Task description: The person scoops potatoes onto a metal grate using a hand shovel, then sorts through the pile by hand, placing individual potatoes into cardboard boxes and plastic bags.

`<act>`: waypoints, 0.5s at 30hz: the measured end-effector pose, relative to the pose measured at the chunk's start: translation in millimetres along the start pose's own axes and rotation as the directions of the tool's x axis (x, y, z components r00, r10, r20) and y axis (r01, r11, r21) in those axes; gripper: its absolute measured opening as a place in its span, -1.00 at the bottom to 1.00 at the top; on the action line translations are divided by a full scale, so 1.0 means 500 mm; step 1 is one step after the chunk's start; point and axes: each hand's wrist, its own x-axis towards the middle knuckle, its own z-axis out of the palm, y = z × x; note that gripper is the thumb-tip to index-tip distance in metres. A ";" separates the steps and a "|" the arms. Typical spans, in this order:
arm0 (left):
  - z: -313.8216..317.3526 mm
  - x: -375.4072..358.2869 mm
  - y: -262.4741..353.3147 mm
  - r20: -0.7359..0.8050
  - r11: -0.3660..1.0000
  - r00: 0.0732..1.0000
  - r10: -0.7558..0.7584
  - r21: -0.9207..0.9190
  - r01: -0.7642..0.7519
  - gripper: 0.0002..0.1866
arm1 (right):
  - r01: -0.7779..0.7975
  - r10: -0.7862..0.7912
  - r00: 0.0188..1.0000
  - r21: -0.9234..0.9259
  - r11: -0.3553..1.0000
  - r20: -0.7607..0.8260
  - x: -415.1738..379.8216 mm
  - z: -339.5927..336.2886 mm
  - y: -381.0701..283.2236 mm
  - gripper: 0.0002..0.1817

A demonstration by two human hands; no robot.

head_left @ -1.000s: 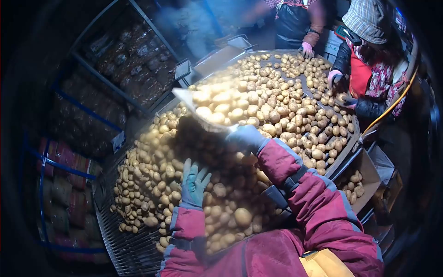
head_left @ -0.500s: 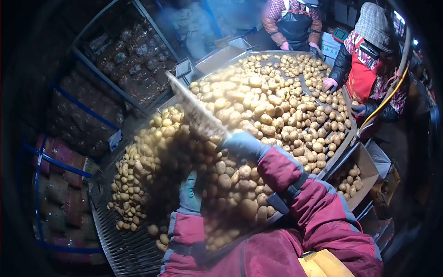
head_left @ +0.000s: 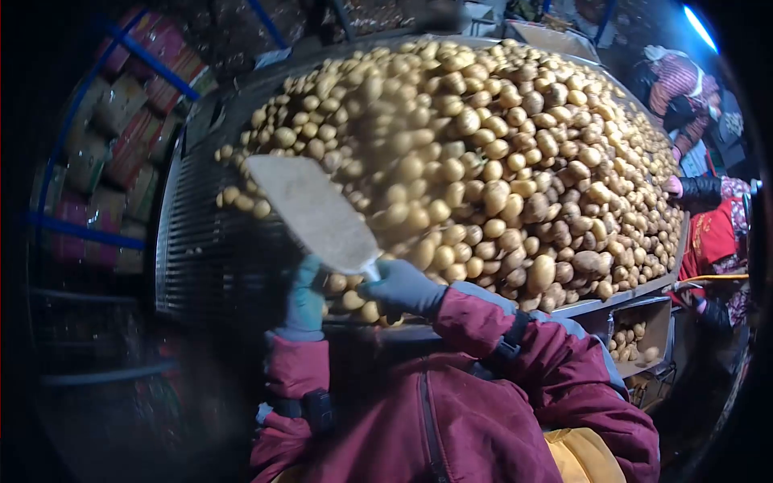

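Note:
My right hand, in a blue-grey glove, is closed around the short handle of a flat, pale paddle. The paddle's broad blade slants up and left over the near edge of a large heap of potatoes. Below the blade's lower edge, my gloved left hand points upward with its fingers stretched out, the fingertips right at the blade. A few potatoes lie between my two hands.
The heap covers a metal table with a slatted left part. A box of potatoes sits below the right edge. Two co-workers stand at the far right, one in a red apron. Stacked cartons are behind blue bars at left.
The view has turned and shifted left. The paddle has gone from tilted on edge to showing its broad face, lower and closer to my left hand. My right hand still holds it.

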 end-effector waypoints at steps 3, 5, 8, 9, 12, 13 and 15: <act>-0.172 -0.033 0.039 -0.154 0.982 0.971 0.184 -0.011 -0.188 -0.52 | 0.047 -0.027 0.996 -0.225 0.973 0.091 0.090 0.138 0.050 -0.60; -0.255 -0.054 0.069 -0.296 0.976 0.932 0.209 0.000 -0.219 -0.42 | 0.227 -0.212 0.974 -0.335 0.914 0.082 0.142 0.222 0.109 -0.60; -0.367 -0.072 0.080 -0.347 0.967 0.903 0.253 0.131 -0.220 -0.35 | 0.169 -0.113 0.972 -0.280 0.945 0.206 0.205 0.311 0.165 -0.62; -0.386 -0.073 0.080 -0.344 0.970 0.910 0.231 0.159 -0.186 -0.33 | 0.107 -0.011 0.957 -0.316 0.943 0.291 0.263 0.339 0.232 -0.61; -0.406 -0.069 0.066 -0.371 0.953 0.896 0.245 0.262 -0.152 -0.32 | 0.353 -0.242 0.906 -0.309 0.883 0.346 0.307 0.378 0.310 -0.58; -0.404 -0.065 0.057 -0.385 0.943 0.885 0.262 0.299 -0.149 -0.32 | 0.277 -0.175 0.911 -0.240 0.931 0.373 0.294 0.364 0.285 -0.53; -0.405 -0.046 0.033 -0.343 0.963 0.917 0.203 0.240 -0.123 -0.33 | 0.192 -0.101 0.933 -0.241 0.951 0.345 0.270 0.331 0.266 -0.50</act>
